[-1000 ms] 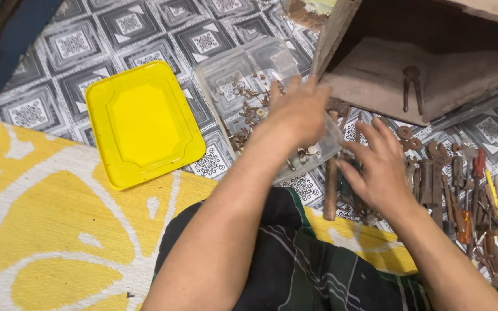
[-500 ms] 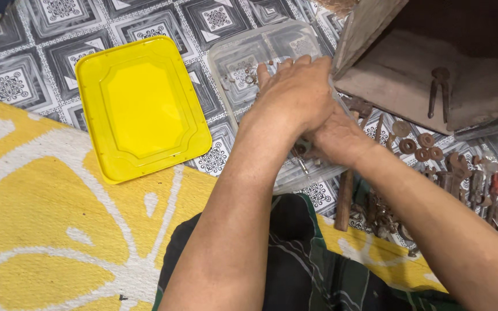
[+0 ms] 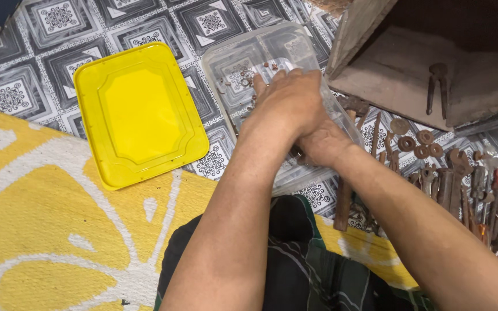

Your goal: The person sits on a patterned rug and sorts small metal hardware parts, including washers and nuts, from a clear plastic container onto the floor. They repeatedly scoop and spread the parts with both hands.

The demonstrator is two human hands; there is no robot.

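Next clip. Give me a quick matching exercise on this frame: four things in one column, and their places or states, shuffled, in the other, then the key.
Things:
1. yellow lid
2. clear plastic container
3. rusty pincers
4. rusty washers

Places or states:
A. lying inside the wooden box
B. under both hands, left hand above right hand, small rusty hardware in it
C. flat on the patterned floor, left of the container
D. loose on the floor, just in front of the wooden box

Pairs: 1-C, 2-B, 3-A, 4-D
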